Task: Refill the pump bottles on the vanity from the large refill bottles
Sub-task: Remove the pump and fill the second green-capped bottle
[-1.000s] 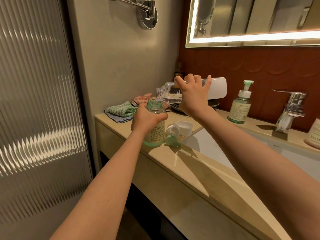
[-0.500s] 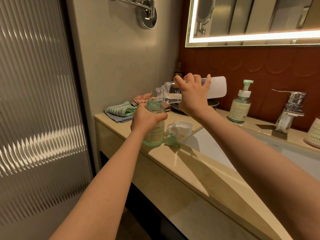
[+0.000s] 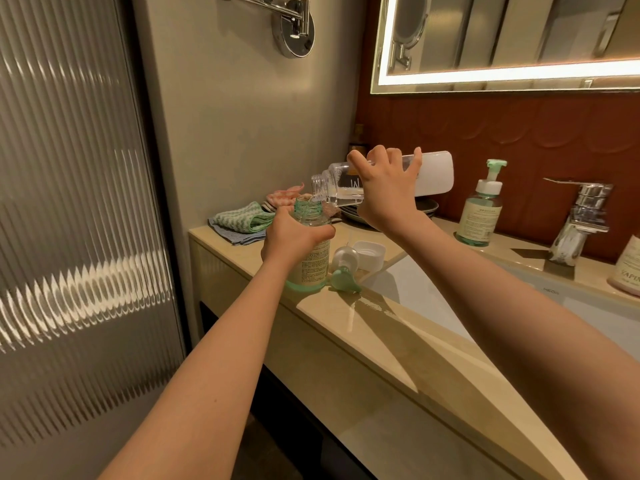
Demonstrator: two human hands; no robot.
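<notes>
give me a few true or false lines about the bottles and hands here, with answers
1. The left hand grips the open pump bottle standing on the counter. True.
2. The right hand holds the refill bottle upright. False: it is tipped nearly level, mouth at the open bottle's neck.
3. The removed pump head lies on the counter beside that bottle. True.
4. The second pump bottle by the tap has no pump. False: its pump is on.

Our right hand [image 3: 388, 195] hides much of the refill bottle [image 3: 434, 173]; our left hand [image 3: 294, 237] covers the pump bottle [image 3: 315, 263] above its label, whose print we cannot read. The right edge crops a jar [image 3: 628, 268].
</notes>
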